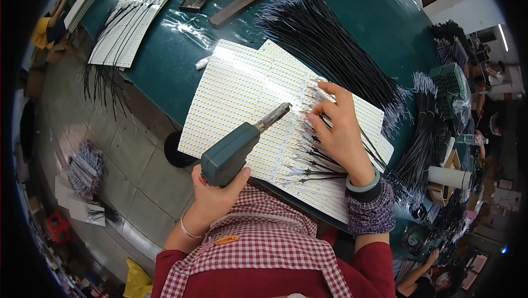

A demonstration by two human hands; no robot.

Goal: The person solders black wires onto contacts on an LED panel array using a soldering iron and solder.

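Note:
My left hand [213, 203] is closed round the handle of a green soldering gun [229, 154]. Its metal tip points up and to the right, over a white LED board [234, 89] dotted with small yellow chips. Just right of the tip, my right hand [342, 135] pinches a thin wire end at the board, thumb and index finger close together. Several black wires [322, 171] lie in a row along the board below that hand, their ends on its surface. More LED board sheets [374, 113] show beneath, at the right.
A thick bundle of black wires [335, 50] lies on the green table [165, 75] beyond the boards. More boards [129, 25] overhang the far left edge. Grey metal bar [242, 5], white roll [448, 177] and another wire bundle [421, 133] surround the work. A co-worker's arm [421, 270] shows lower right.

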